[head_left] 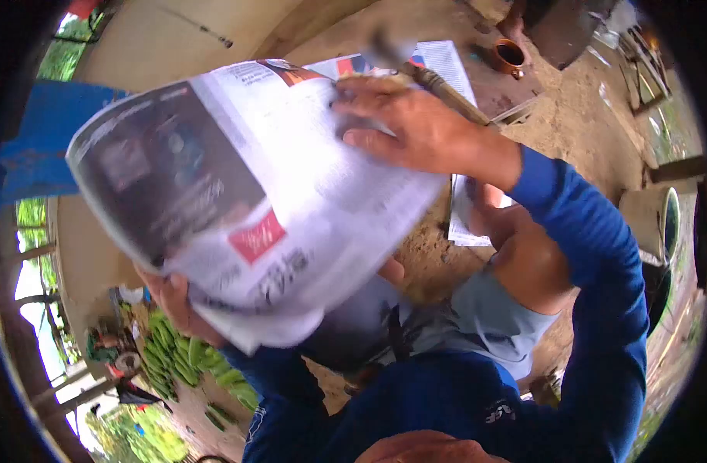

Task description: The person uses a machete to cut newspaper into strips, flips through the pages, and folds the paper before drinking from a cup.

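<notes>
A large folded newspaper is held up in front of the body, blurred by motion at its lower edge. My left hand grips its lower left edge, the fingers partly hidden behind the paper. Over the upper right part of the sheet lies my right hand, palm down with the fingers apart. More newspaper sheets rest on the ground behind that hand, beside a wooden handle.
Green bananas lie on the floor at lower left. A brown cup stands on a board at the top right. At the right is a pale bucket. A blue panel is at the left.
</notes>
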`<state>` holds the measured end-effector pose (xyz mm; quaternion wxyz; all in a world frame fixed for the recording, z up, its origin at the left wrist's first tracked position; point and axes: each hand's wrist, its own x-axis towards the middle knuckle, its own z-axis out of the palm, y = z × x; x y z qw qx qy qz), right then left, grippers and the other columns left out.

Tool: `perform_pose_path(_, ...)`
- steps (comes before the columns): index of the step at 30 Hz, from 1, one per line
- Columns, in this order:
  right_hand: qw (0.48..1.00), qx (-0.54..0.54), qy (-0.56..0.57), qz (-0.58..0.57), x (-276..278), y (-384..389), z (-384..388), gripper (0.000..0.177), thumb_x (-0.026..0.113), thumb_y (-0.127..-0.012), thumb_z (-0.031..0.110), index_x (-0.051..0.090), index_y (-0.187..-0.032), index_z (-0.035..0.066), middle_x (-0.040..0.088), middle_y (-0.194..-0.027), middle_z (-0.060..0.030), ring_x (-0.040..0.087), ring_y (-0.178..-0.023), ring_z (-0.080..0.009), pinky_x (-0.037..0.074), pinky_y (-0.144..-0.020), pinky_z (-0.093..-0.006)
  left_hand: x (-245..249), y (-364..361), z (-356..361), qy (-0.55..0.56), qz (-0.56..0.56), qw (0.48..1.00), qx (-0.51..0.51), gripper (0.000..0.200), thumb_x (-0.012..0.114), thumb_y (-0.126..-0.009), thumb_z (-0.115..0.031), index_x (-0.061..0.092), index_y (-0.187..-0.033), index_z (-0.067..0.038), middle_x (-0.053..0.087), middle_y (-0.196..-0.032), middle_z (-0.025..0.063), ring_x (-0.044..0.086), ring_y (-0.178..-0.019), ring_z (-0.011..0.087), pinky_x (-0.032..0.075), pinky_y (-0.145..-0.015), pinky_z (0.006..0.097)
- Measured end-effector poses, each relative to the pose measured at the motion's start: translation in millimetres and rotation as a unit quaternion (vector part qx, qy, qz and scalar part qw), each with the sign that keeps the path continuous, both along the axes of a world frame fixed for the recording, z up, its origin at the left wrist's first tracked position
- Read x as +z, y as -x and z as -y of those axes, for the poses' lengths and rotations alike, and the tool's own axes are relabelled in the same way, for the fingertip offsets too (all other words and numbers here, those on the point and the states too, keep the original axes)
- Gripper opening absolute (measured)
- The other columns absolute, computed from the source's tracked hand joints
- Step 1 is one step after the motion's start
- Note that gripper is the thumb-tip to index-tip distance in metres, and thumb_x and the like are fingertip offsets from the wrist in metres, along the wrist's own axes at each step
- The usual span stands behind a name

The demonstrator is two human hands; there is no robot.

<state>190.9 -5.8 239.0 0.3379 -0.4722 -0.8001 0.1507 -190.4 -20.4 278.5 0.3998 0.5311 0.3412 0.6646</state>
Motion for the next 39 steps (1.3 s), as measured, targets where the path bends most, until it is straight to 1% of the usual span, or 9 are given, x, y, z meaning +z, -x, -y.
perform_pose_path(3,0.997,0.017,-0.051,-0.051,37,26,21,0.052,0.076,-0.088,0.024,0.062,-0.135,0.006,0.053,-0.146,-0.0207,0.05,-0.136,-0.0391,0.043,-0.112,-0.0447,34,36,62,0.104,-0.063,0.993,0.008,0.076,0.059,-0.081,-0.013,0.038,-0.152,0.005,0.054,-0.143,0.0194,0.058,-0.125,0.0294,0.046,-0.108,0.0393)
perform_pose_path(8,0.972,0.158,-0.147,0.09,42,82,70,0.048,0.075,-0.086,0.024,0.065,-0.13,0.01,0.053,-0.147,-0.013,0.046,-0.141,-0.0366,0.038,-0.114,-0.0551,66,66,150,0.262,-0.139,0.953,0.055,0.077,0.061,-0.08,-0.016,0.039,-0.151,0.003,0.056,-0.14,0.0181,0.059,-0.121,0.028,0.047,-0.106,0.0381)
perform_pose_path(10,0.955,0.217,-0.156,0.129,36,105,95,0.043,0.073,-0.086,0.027,0.067,-0.125,0.01,0.056,-0.145,-0.0081,0.045,-0.143,-0.0328,0.029,-0.119,-0.0601,74,74,172,0.29,-0.139,0.943,0.084,0.076,0.058,-0.077,-0.009,0.041,-0.15,0.002,0.061,-0.134,0.0158,0.062,-0.119,0.0269,0.047,-0.106,0.0381)
perform_pose_path(13,0.941,0.31,-0.126,0.044,18,133,116,0.037,0.067,-0.089,0.03,0.069,-0.116,0.004,0.061,-0.13,-0.0082,0.05,-0.133,-0.0308,0.027,-0.118,-0.0623,82,85,193,0.299,-0.148,0.938,0.095,0.079,0.056,-0.074,-0.006,0.041,-0.151,0.001,0.064,-0.131,0.0154,0.063,-0.119,0.0265,0.047,-0.107,0.038)
perform_pose_path(17,0.921,0.367,-0.093,0.089,9,144,127,0.038,0.067,-0.09,0.035,0.07,-0.112,0.004,0.061,-0.123,-0.0096,0.046,-0.135,-0.0325,0.025,-0.119,-0.0642,91,83,203,0.306,-0.143,0.933,0.124,0.079,0.058,-0.076,-0.007,0.039,-0.152,0.001,0.062,-0.135,0.0163,0.061,-0.124,0.0275,0.044,-0.11,0.0389)
perform_pose_path(20,0.918,0.371,-0.076,0.119,16,151,124,0.044,0.071,-0.089,0.041,0.068,-0.118,0.007,0.056,-0.132,-0.0073,0.038,-0.145,-0.032,0.023,-0.121,-0.064,89,90,204,0.304,-0.18,0.928,0.116,0.08,0.061,-0.078,-0.009,0.037,-0.154,0.001,0.06,-0.139,0.016,0.059,-0.126,0.0272,0.042,-0.111,0.0389)
perform_pose_path(28,0.916,0.351,-0.114,0.155,-9,156,109,0.044,0.07,-0.089,0.043,0.069,-0.113,0.007,0.057,-0.13,-0.0076,0.04,-0.142,-0.0322,0.024,-0.119,-0.0685,74,84,192,0.314,-0.191,0.926,0.093,0.079,0.065,-0.085,-0.017,0.034,-0.155,0.002,0.056,-0.143,0.0127,0.054,-0.131,0.0231,0.038,-0.113,0.0365)
perform_pose_path(31,0.924,0.312,-0.118,0.186,3,154,103,0.043,0.069,-0.089,0.044,0.071,-0.114,0.008,0.058,-0.131,-0.0075,0.042,-0.141,-0.0318,0.024,-0.118,-0.0683,65,90,194,0.298,-0.231,0.919,0.117,0.079,0.059,-0.081,-0.009,0.035,-0.155,0.0,0.057,-0.142,0.0138,0.055,-0.128,0.0249,0.039,-0.111,0.0363)
perform_pose_path(39,0.956,0.174,-0.171,0.161,15,162,54,0.044,0.069,-0.089,0.04,0.069,-0.119,0.008,0.06,-0.131,-0.011,0.046,-0.135,-0.0332,0.033,-0.112,-0.0637,51,107,204,0.298,-0.141,0.94,0.089,0.065,0.049,-0.083,0.005,0.046,-0.147,0.0,0.06,-0.136,0.0095,0.056,-0.125,0.02,0.038,-0.111,0.0343)
